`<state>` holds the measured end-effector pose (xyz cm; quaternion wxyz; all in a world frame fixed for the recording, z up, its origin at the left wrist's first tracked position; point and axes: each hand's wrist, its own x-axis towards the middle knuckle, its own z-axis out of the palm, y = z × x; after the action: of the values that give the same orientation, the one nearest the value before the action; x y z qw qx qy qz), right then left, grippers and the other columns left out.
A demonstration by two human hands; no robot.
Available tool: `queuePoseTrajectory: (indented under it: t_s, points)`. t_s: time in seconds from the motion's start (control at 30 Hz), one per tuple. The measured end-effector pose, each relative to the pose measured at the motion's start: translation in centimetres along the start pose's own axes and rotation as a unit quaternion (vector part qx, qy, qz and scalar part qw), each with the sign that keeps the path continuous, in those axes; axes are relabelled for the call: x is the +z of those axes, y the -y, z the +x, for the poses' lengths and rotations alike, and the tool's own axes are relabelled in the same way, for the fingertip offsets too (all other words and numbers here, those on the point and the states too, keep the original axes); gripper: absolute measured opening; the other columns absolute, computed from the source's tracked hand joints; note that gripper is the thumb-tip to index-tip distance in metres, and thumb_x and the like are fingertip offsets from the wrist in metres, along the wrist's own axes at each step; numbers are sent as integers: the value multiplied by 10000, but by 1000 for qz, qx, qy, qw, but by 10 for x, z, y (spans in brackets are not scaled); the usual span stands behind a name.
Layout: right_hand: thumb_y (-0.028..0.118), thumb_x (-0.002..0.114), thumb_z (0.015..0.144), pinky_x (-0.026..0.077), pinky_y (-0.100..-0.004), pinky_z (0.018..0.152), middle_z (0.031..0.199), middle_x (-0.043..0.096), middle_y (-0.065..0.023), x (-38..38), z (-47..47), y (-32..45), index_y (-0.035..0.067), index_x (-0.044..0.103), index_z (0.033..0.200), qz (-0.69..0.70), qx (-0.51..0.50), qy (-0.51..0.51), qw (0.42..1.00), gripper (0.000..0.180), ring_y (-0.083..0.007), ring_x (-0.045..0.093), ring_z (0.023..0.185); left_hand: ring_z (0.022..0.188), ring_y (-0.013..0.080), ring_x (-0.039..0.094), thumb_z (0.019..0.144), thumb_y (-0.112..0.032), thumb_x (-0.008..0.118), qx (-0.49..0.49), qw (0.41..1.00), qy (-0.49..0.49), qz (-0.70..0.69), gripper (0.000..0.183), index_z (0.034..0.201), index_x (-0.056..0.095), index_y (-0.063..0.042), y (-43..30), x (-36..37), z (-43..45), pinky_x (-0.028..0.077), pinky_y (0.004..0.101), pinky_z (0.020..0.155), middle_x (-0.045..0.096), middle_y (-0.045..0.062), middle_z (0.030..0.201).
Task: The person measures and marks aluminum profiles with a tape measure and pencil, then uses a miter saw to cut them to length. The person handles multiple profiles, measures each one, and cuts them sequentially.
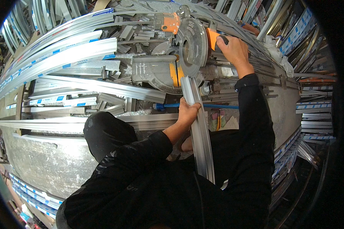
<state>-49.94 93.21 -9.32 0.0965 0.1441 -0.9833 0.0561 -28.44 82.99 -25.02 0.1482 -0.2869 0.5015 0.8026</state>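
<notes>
My left hand point(189, 113) grips a long aluminium profile point(202, 140) that slants from my lap up to the front of a mitre saw. With its fingers wrapped around the orange and black handle point(213, 39), my right hand point(234, 51) holds the saw head from the right. A round blade with a clear guard point(191, 45) hangs above the saw's grey base point(154, 68). The profile's far end lies just below the blade, beside the yellow slot insert point(176, 75); whether the two touch I cannot tell.
Stacked aluminium profiles point(71, 54) fill the left side, with short offcuts point(111, 104) among them. A blue-handled brush point(160, 106) lies behind the profile. Pencils point(218, 121) rest near my right knee. More profiles point(316, 120) stand racked at the right edge.
</notes>
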Motion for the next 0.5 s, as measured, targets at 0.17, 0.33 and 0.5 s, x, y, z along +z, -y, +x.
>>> queuePoseTrajectory:
  t_s: [0.17, 0.33, 0.5]
  points:
    - [542, 521, 900, 496, -482, 684, 730, 672, -217, 1, 2, -2, 24, 736, 830, -3, -3, -4, 1000, 565, -408, 664, 740, 976, 286, 646, 820, -154, 688, 4, 1000, 3, 1, 561, 1281, 414, 12, 5, -3, -1, 549, 431, 822, 620, 192, 1118]
    - [555, 518, 891, 497, -492, 687, 743, 676, -225, -1, 6, -1, 26, 736, 834, -11, 3, 2, 1000, 575, -418, 661, 748, 988, 279, 637, 823, -157, 686, 21, 1000, -9, 12, 545, 1270, 421, 6, 12, -7, 2, 541, 427, 838, 619, 183, 1116]
    - [560, 517, 884, 496, -497, 695, 765, 681, -235, -2, 9, 0, 29, 742, 853, -14, 3, 5, 1000, 577, -429, 662, 767, 998, 274, 632, 833, -138, 677, 26, 1000, -12, -3, 524, 1268, 422, 6, 16, -8, 4, 535, 425, 850, 618, 182, 1112]
